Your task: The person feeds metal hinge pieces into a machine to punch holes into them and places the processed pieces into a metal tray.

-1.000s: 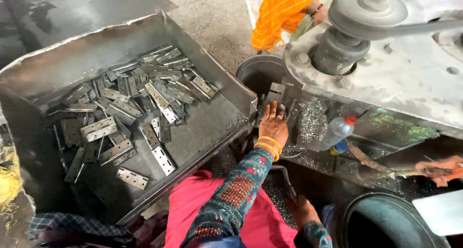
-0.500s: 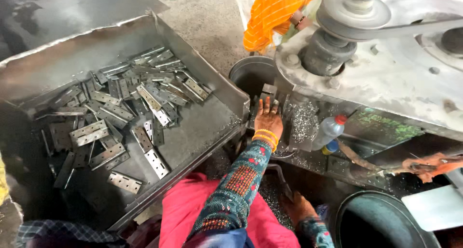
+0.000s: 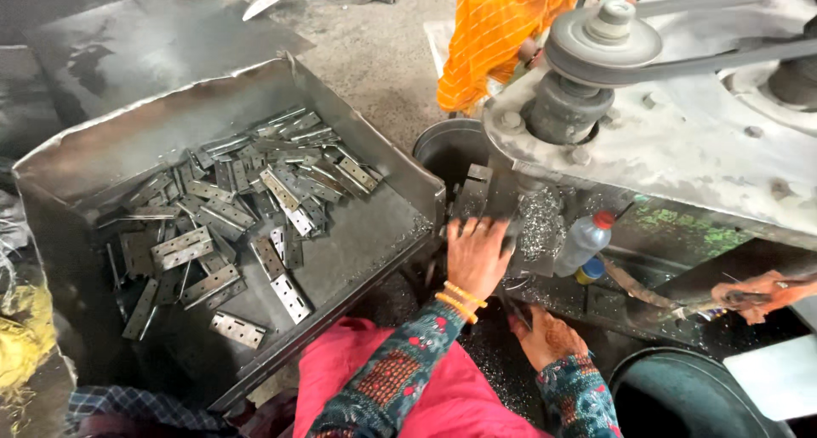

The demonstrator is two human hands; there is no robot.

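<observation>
- Left hand (image 3: pixel 477 255), wearing yellow bangles on a patterned sleeve: fingers spread flat, palm down, resting on dark metal plates (image 3: pixel 471 195) stacked at the foot of the grey machine body (image 3: pixel 681 140). Nothing is clamped; the fingers only touch the plates.
- Right hand (image 3: pixel 545 336): low beside the pink cloth (image 3: pixel 442 395), fingers loosely curled; whether it holds anything cannot be told.
- Large grey sheet-metal tray (image 3: pixel 357 251) stands just left of the left hand, holding a heap of flat perforated steel hinge plates (image 3: pixel 238 208).
- Clear plastic bottle with red cap (image 3: pixel 583 242) leans just right of the left hand.
</observation>
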